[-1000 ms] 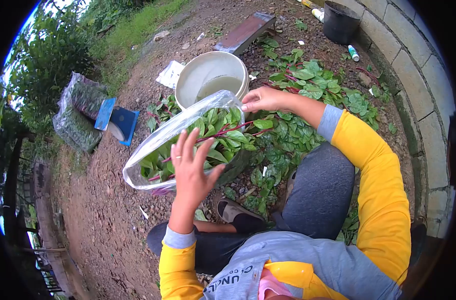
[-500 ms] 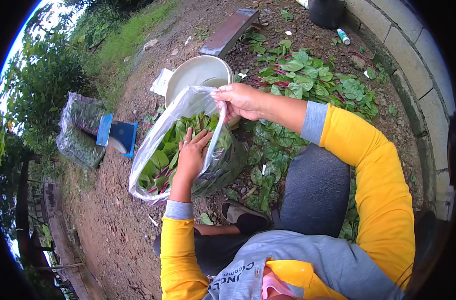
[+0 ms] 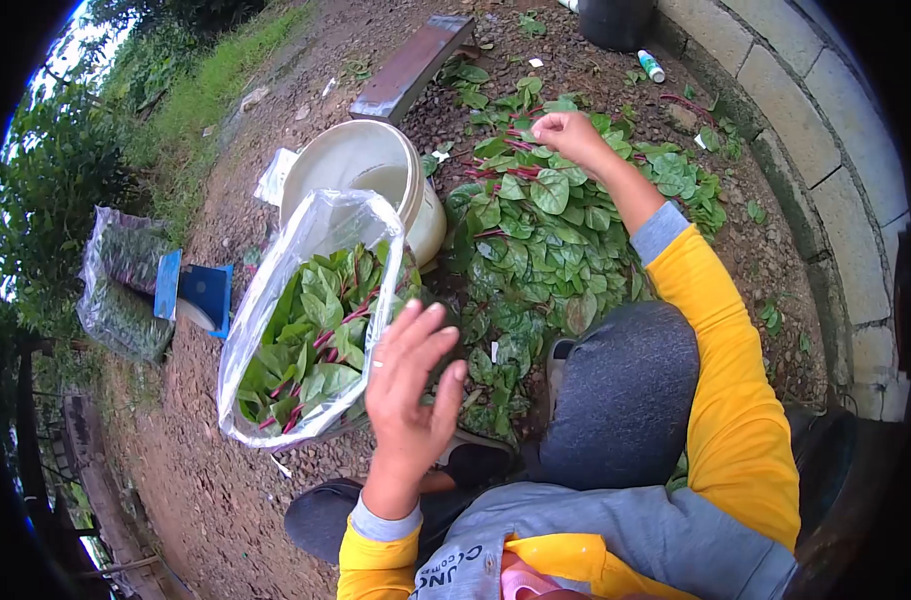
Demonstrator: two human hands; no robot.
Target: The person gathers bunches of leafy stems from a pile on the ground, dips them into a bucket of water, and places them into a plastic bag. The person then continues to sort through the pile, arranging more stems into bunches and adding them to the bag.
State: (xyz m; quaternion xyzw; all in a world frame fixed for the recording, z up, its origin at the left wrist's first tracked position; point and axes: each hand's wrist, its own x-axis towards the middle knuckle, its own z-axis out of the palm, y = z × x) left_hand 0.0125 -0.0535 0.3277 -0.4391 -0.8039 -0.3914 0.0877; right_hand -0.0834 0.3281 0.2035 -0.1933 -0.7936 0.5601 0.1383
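Observation:
A clear plastic bag (image 3: 237, 400) stands open on the ground, filled with green leaves on red stems (image 3: 320, 320). Beside its right rim my left hand (image 3: 410, 385) is raised, fingers apart and empty. My right hand (image 3: 567, 135) is over the upper part of a wide pile of leafy stems (image 3: 550, 190), its fingers bent together; whether a stem is between them is too small to tell. Behind the bag is a white bucket (image 3: 425, 215), tilted in view.
A wooden plank bench (image 3: 415, 70) lies beyond the bucket. Another filled bag (image 3: 125, 290) and a blue scale (image 3: 205, 295) sit at left. A dark bucket (image 3: 615, 22), a small bottle (image 3: 651, 66) and a block wall (image 3: 845, 220) are at right.
My right hand has let go of the bag's rim and moved over the leaf pile. My left hand has lifted out of the bag, toward me. The view has shifted slightly.

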